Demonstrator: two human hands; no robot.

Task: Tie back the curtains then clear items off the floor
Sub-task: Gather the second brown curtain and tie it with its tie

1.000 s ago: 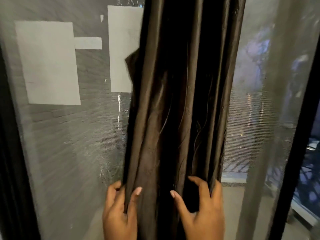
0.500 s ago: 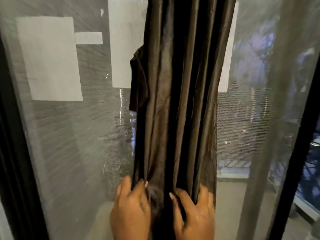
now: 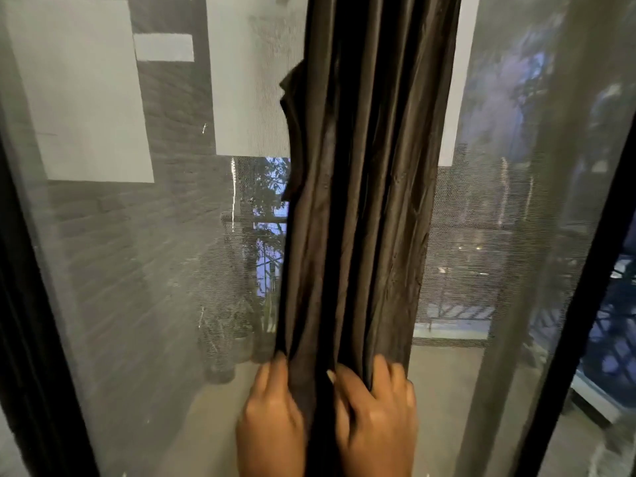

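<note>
Two hands: both on the dark curtain (image 3: 358,201), low in the head view; left hand (image 3: 272,418) cups the left edge of the bunch w/ fingers curled round the outer fold; right hand (image 3: 375,414) clasps the right side, fingers pressed into the pleats, thumb across the front
Curtain place: hangs straight down mid-frame, gathered into a narrow column in front of the sheer net (image 3: 137,270) and the glass; top and hem out of view
Fabric feel (judged): soft, limp, slight sheen so prob. a bit slippery; folds crease easily; not fragile; light at the grip, though the full drop may drag
Loose bit: a flap (image 3: 292,132) sticks out on the left higher up, not tucked into the bunch
Where to hold: round the whole bunch at about the hands' level, squeezing pleats together; one hand should keep the squeeze while the other wraps a tie; no tie or hook visible, so can't tell what fastens it
Risk: folds may slip out of a loose grip; sheer net could get caught in w/ the bunch
Floor items: none in view
</note>
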